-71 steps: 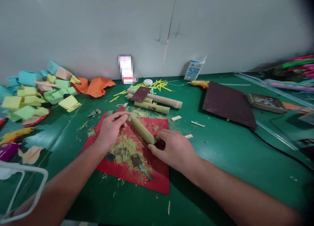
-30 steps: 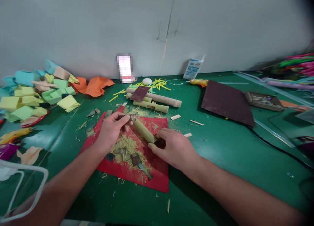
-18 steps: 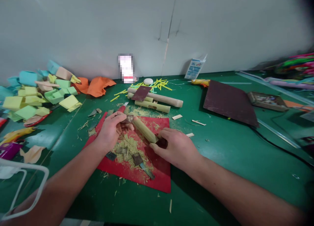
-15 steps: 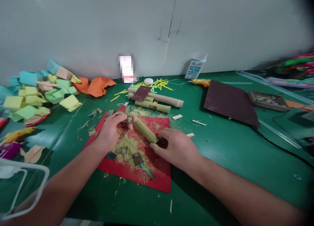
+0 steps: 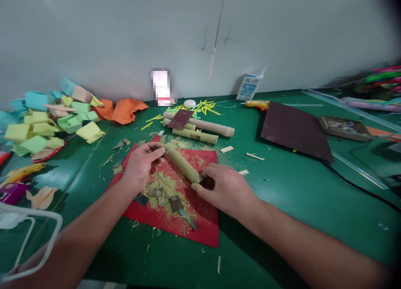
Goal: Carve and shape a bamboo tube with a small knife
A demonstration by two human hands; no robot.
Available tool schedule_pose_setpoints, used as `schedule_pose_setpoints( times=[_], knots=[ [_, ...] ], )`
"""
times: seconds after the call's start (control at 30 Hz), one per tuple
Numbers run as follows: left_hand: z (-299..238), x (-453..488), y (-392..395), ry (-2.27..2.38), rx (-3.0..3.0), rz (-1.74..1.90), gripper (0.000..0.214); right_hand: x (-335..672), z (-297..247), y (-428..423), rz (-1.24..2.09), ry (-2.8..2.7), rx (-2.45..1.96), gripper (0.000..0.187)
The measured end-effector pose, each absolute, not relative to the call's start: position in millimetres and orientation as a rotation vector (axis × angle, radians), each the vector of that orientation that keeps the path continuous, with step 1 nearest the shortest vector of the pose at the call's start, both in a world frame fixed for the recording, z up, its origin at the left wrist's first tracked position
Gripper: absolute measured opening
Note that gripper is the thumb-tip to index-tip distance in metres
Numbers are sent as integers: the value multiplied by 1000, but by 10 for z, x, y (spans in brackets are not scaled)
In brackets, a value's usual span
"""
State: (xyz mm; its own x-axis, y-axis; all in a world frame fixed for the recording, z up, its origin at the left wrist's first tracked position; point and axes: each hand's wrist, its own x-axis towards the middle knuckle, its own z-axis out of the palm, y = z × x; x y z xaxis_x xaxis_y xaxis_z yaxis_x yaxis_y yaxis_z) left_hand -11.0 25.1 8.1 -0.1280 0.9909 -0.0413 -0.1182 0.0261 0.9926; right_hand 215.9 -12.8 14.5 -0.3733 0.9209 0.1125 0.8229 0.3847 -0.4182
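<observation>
Bamboo stick [image 5: 182, 163] was gripped at its near end by the right hand [image 5: 224, 188], over the red mat [image 5: 203, 222]. Its far end was pinched by the left hand [image 5: 140, 166], fingers closed around a dark scrap.

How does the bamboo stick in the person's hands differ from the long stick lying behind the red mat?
The held bamboo stick is greenish-yellow and shorter; the long stick is pale tan. The held one lies slanted over the red mat, gripped at its ends by the left hand and right hand; the long one rests untouched on the green table, a dark scrap across it. Both are round, bare lengths.
</observation>
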Motion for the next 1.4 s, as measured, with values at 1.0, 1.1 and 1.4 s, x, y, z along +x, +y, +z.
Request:
schedule_pose_setpoints(
  times=[1.0, 1.1, 1.4],
  knots=[
    [52, -42, 246, 1094, 2578, 1008, 16, 2137, 122, -139, 340, -2332, -1519, 25],
    [42, -10, 229, 959, 2663, 866, 20, 2125, 123, -150, 346, -2344, -1517, 25],
    [85, -99, 294, 1105, 2722, 905, 19, 2125, 117, -146, 344, -2346, -1538, 25]
  ],
)
